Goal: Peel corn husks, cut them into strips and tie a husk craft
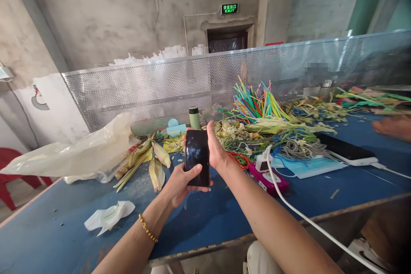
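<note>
Beyond the fingers (194, 173) stands the perforated metal panel (150, 94); beneath them spreads the blue desk (58, 227). The black phone (196, 147), gripped by both hands' fingers, probably stays steadiest supported from behind, thumbs light. The right hand (217, 150) cradles its right side, thumb upright; the left hand (180, 182) clasps its lower end, thumb across the screen, bead bracelet (147, 231) below those fingers.

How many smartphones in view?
2. One smartphone is held by the left hand and right hand; a second smartphone lies to the right of the blue face mask. More could be hidden under the clutter.
</note>
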`<state>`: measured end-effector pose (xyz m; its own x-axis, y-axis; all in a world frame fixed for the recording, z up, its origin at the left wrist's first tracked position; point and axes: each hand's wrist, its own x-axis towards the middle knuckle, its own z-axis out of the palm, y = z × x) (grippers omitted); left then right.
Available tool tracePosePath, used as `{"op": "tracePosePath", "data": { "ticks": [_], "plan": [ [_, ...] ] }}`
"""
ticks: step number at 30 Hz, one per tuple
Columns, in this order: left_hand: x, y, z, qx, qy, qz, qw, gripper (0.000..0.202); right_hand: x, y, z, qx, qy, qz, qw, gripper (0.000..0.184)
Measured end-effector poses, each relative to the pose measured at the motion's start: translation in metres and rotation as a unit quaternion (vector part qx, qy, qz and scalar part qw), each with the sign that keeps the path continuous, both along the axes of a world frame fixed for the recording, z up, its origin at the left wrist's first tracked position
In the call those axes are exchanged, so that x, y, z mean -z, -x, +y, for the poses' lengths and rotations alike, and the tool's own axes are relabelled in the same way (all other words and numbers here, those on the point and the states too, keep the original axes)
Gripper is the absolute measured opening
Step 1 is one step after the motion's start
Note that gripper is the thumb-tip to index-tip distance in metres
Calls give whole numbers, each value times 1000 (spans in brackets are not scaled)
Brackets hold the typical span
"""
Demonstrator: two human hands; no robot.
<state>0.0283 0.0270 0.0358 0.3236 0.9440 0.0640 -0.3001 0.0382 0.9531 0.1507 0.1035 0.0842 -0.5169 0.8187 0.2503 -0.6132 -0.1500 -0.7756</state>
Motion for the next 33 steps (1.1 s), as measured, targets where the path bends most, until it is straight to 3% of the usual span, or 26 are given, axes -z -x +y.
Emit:
{"op": "tracePosePath", "data": {
  "ticks": [8,28,33],
  "plan": [
    [7,-8,1,-55,-4,7,998,42,-1,1,-4,-18,-2,6,1000,80],
    [7,-13,-1,-79,0,-3,997,48,-1,1,-3,-47,16,21,999,75],
    [6,-10,-1,-52,-7,-5,999,47,-2,0,-2,-45,16,20,999,75]
  ]
}}
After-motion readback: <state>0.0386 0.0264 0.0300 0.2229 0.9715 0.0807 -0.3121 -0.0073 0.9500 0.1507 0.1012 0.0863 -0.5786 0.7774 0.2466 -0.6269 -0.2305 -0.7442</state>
